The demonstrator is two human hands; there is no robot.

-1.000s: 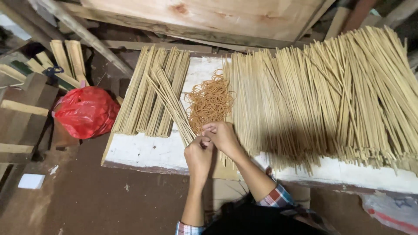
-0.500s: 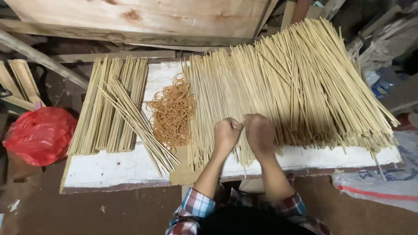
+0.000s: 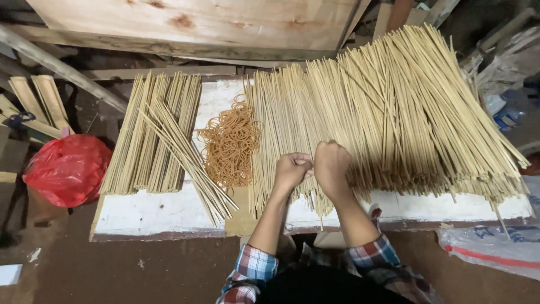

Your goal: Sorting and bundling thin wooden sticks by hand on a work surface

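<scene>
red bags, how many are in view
1. The red bag sits on the floor left of the white board, below the wooden slats. Others may be hidden beyond the picture's edges.

Dim workshop light, dark corners, sharp centre, wide-angle bending at the edges

Left hand point(image 3: 291, 169) and right hand point(image 3: 332, 164) fisted, knuckles up, side by side, forearms converging

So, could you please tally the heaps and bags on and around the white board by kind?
Loose stick heap: 1
Bundled stick stack: 1
Rubber band pile: 1
Red plastic bag: 1
Clear plastic bag: 1
Total: 5
</scene>
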